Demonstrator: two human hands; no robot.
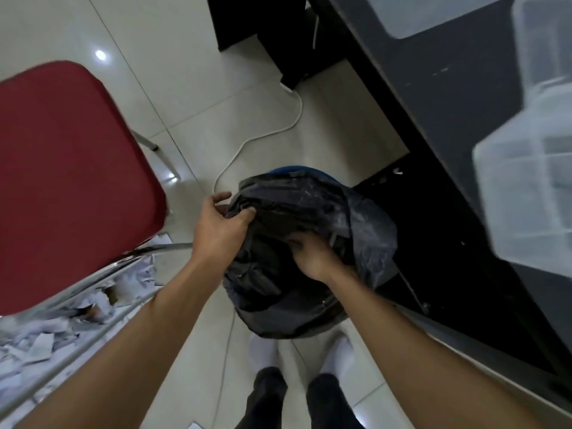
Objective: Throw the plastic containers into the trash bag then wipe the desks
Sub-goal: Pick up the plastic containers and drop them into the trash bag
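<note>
A black trash bag (pixel 309 212) sits over a blue bin (pixel 294 169) on the floor in front of my feet. My left hand (pixel 219 224) grips the bag's left edge, thumb over the plastic. My right hand (pixel 312 258) holds a fold of the bag near its middle, fingers curled into the plastic. Clear plastic containers (pixel 523 193) stand on the dark desk (pixel 458 97) at the right, blurred and close to the camera. Another clear container (pixel 433 13) lies at the desk's far end.
A red-seated chair (pixel 71 181) with metal legs stands at the left. Scraps of white paper (pixel 46 335) litter the floor under it. A white cable (pixel 263 134) runs across the tiles toward the bin. My socked feet (pixel 303 354) stand just behind the bag.
</note>
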